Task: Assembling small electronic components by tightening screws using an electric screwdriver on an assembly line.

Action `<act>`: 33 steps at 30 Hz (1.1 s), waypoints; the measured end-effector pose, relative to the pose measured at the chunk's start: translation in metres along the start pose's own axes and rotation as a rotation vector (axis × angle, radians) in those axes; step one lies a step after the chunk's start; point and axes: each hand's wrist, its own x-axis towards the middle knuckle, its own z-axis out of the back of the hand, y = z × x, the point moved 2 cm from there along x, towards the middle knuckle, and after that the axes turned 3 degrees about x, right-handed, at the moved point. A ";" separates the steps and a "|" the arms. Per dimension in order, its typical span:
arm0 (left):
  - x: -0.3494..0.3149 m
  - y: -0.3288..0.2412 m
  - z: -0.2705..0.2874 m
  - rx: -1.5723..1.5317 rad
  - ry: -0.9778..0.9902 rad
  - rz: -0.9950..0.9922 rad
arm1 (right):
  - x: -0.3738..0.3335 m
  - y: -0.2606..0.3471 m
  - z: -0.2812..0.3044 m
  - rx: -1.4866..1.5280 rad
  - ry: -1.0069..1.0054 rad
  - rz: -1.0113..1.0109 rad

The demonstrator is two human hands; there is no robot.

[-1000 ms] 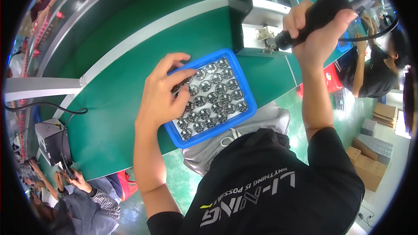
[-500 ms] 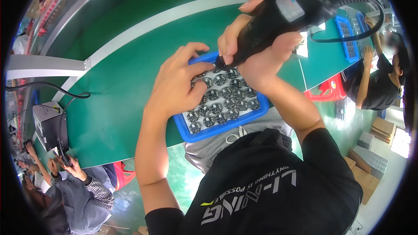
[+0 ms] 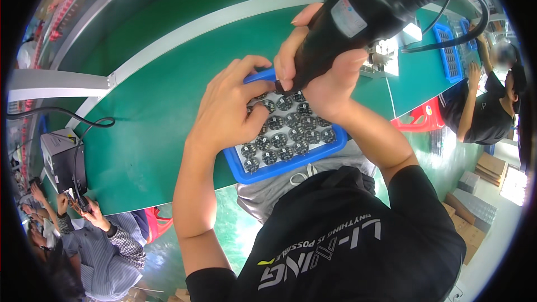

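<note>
A blue tray (image 3: 291,163) lies at the near edge of the green bench and holds several small round dark parts (image 3: 291,134) in rows. My left hand (image 3: 232,109) rests on the tray's left side, fingers bent onto the parts, pinching one near the top. My right hand (image 3: 321,72) grips a black electric screwdriver (image 3: 358,19) with a coiled black cable. Its tip points down at the tray's far edge, right beside my left fingertips.
The green bench (image 3: 151,106) has a white stripe along it. A grey box (image 3: 59,159) with cables sits at its left end. Another person (image 3: 486,112) works at a second blue tray (image 3: 450,59) on the right. A red stool (image 3: 419,120) and cardboard boxes (image 3: 486,168) stand on the floor.
My right hand has brought the screwdriver down from the upper right onto the tray. My left hand stayed on the tray, its fingers now closing near the tool tip.
</note>
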 end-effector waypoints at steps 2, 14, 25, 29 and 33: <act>0.001 -0.002 0.001 0.004 0.004 -0.001 | 0.000 -0.003 -0.005 -0.016 0.002 0.048; 0.001 -0.008 -0.010 0.101 -0.022 -0.019 | 0.003 -0.014 -0.005 0.152 0.110 0.114; 0.000 -0.016 -0.006 0.151 0.029 0.001 | -0.004 0.092 0.061 -0.080 -0.312 0.269; 0.002 -0.018 -0.008 0.120 -0.001 -0.013 | -0.002 0.096 0.110 0.003 -0.258 0.489; 0.003 -0.016 -0.001 0.057 -0.038 -0.001 | -0.004 0.085 0.116 -0.076 -0.384 0.394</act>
